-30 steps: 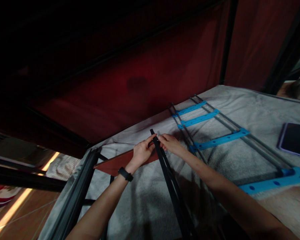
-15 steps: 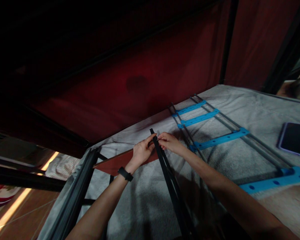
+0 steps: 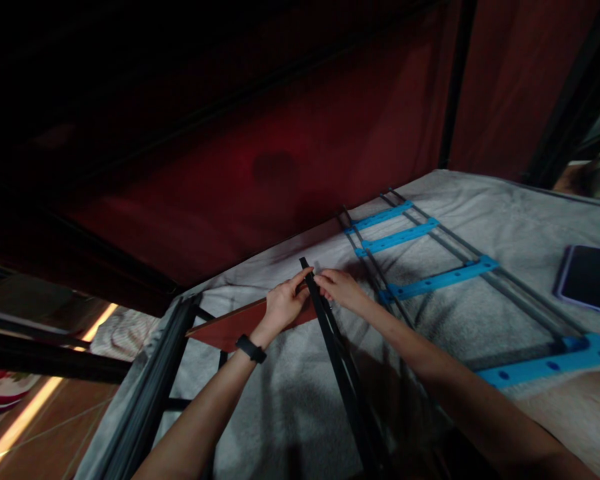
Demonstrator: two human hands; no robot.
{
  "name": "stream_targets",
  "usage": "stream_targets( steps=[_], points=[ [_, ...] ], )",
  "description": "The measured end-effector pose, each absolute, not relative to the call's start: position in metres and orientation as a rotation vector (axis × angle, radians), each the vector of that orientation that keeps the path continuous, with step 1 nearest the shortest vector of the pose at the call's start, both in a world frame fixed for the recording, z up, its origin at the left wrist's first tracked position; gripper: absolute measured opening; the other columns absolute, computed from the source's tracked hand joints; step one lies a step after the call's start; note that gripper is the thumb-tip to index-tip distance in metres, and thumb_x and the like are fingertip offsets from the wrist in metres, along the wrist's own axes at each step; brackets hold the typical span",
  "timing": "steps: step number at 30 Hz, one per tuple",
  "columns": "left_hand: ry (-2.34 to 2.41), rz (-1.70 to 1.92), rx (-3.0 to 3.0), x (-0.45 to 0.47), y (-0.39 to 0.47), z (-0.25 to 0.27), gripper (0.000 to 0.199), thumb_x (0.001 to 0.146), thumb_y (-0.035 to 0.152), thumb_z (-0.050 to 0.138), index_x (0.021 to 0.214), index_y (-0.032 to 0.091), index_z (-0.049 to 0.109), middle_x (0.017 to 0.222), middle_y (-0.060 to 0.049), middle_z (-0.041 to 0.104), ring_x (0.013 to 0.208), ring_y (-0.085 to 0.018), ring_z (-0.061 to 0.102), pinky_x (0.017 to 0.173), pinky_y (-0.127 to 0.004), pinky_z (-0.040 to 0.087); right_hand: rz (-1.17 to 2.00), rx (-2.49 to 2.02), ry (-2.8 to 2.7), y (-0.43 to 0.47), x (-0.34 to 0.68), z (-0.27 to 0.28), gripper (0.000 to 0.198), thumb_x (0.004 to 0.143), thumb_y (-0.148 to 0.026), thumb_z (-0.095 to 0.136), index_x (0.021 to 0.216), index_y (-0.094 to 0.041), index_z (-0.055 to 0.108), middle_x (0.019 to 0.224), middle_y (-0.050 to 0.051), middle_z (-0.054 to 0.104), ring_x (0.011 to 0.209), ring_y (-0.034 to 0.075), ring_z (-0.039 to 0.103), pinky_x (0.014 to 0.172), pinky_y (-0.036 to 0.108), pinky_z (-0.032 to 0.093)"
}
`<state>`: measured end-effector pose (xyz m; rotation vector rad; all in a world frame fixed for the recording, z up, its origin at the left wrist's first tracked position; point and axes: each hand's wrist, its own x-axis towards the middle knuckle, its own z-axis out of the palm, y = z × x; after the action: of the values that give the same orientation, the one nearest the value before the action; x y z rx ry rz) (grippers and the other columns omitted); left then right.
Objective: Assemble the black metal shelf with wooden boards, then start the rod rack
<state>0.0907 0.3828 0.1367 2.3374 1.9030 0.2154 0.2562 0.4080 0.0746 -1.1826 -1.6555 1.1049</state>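
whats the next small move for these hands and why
Perhaps a gentle press by the right hand against the black bar: that hand's fingertips are right beside the bar near its far end, and the left hand seems to steady it there.

From the head view I have the left hand [image 3: 286,303] curled around the black bar [image 3: 336,357] near its far end, a dark wristband [image 3: 251,349] behind it. The right hand [image 3: 343,288] meets the bar's right side with bent fingers; I can't make out whether they pinch anything. Left of the bar I see a reddish-brown board [image 3: 233,327]; to its right, a blue-runged frame [image 3: 443,279], then a phone [image 3: 591,279]. Grey cloth [image 3: 280,380] lies below the bar, a red panel [image 3: 290,167] beyond it.
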Motion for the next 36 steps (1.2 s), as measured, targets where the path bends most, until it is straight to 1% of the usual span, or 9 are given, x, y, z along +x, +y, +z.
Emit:
stream_targets(
  steps=[3, 7, 11, 16, 20, 25, 28, 32, 36],
  points=[
    [1.907, 0.221, 2.337, 0.0906, 0.3825, 0.1367, 0.053, 0.092, 0.031, 0.053, 0.144, 0.035, 0.047, 0.112, -0.002, 0.074, 0.101, -0.023, 0.068, 0.086, -0.031, 0.049, 1.131, -1.189, -1.628, 0.4082, 0.2564, 0.0743, 0.022, 0.096, -0.038, 0.05, 0.083, -0.022, 0.057, 0.07, -0.002, 0.065, 0.06, 0.011, 0.06, 0.058, 0.021, 0.044],
    [1.916, 0.211, 2.328, 0.0899, 0.383, 0.1356, 0.052, 0.093, 0.032, 0.053, 0.144, 0.035, 0.048, 0.109, -0.002, 0.074, 0.099, -0.023, 0.068, 0.085, -0.031, 0.05, 1.185, -1.108, -1.602, 0.409, 0.2557, 0.0727, 0.007, 0.092, -0.027, 0.054, 0.089, -0.021, 0.057, 0.073, -0.003, 0.065, 0.061, 0.011, 0.062, 0.058, 0.02, 0.045],
    [1.911, 0.22, 2.343, 0.0888, 0.3835, 0.1343, 0.052, 0.092, 0.032, 0.053, 0.144, 0.036, 0.047, 0.111, -0.001, 0.073, 0.101, -0.022, 0.068, 0.086, -0.03, 0.049, 1.065, -1.195, -1.669, 0.4095, 0.2557, 0.0718, 0.025, 0.096, -0.034, 0.047, 0.077, -0.021, 0.056, 0.068, -0.002, 0.064, 0.062, 0.011, 0.06, 0.06, 0.021, 0.044],
    [1.91, 0.225, 2.332, 0.0881, 0.3835, 0.1337, 0.052, 0.092, 0.032, 0.054, 0.144, 0.036, 0.048, 0.11, -0.002, 0.074, 0.1, -0.023, 0.068, 0.085, -0.03, 0.049, 1.182, -1.116, -1.597, 0.4105, 0.255, 0.0698, 0.006, 0.091, -0.026, 0.055, 0.092, -0.022, 0.058, 0.078, -0.002, 0.067, 0.062, 0.01, 0.062, 0.059, 0.02, 0.044],
    [1.881, 0.245, 2.345, 0.0882, 0.3838, 0.1337, 0.052, 0.093, 0.032, 0.053, 0.144, 0.037, 0.047, 0.114, -0.001, 0.073, 0.102, -0.022, 0.068, 0.084, -0.029, 0.049, 1.008, -1.162, -1.705, 0.4088, 0.2562, 0.0701, 0.02, 0.093, -0.032, 0.053, 0.076, -0.021, 0.056, 0.067, -0.002, 0.061, 0.062, 0.011, 0.059, 0.06, 0.022, 0.043],
    [1.918, 0.224, 2.328, 0.0888, 0.3837, 0.1334, 0.051, 0.093, 0.033, 0.053, 0.144, 0.036, 0.047, 0.112, -0.002, 0.074, 0.1, -0.023, 0.069, 0.083, -0.03, 0.049, 1.176, -1.053, -1.572, 0.4098, 0.255, 0.0678, 0.01, 0.092, -0.027, 0.05, 0.095, -0.022, 0.058, 0.076, -0.003, 0.063, 0.06, 0.01, 0.059, 0.057, 0.021, 0.045],
    [1.915, 0.231, 2.33, 0.0893, 0.3831, 0.1337, 0.051, 0.093, 0.033, 0.053, 0.144, 0.035, 0.048, 0.112, -0.002, 0.074, 0.102, -0.023, 0.068, 0.084, -0.03, 0.049, 1.169, -1.03, -1.584, 0.411, 0.2551, 0.0674, 0.009, 0.091, -0.023, 0.049, 0.091, -0.022, 0.058, 0.076, -0.003, 0.063, 0.062, 0.011, 0.06, 0.058, 0.021, 0.045],
    [1.897, 0.244, 2.344, 0.0898, 0.3822, 0.1345, 0.052, 0.093, 0.031, 0.054, 0.144, 0.036, 0.047, 0.115, -0.001, 0.073, 0.103, -0.022, 0.068, 0.086, -0.03, 0.049, 1.005, -1.158, -1.724, 0.4089, 0.2572, 0.0706, 0.02, 0.094, -0.031, 0.048, 0.078, -0.022, 0.055, 0.069, -0.002, 0.061, 0.063, 0.012, 0.058, 0.062, 0.024, 0.042],
    [1.905, 0.234, 2.35, 0.0893, 0.3824, 0.1343, 0.051, 0.093, 0.032, 0.054, 0.144, 0.036, 0.047, 0.112, -0.001, 0.074, 0.101, -0.022, 0.068, 0.086, -0.03, 0.049, 1.079, -1.142, -1.673, 0.407, 0.2566, 0.0718, 0.013, 0.095, -0.033, 0.048, 0.093, -0.023, 0.056, 0.076, -0.003, 0.064, 0.064, 0.012, 0.06, 0.063, 0.024, 0.042]
  ],
)
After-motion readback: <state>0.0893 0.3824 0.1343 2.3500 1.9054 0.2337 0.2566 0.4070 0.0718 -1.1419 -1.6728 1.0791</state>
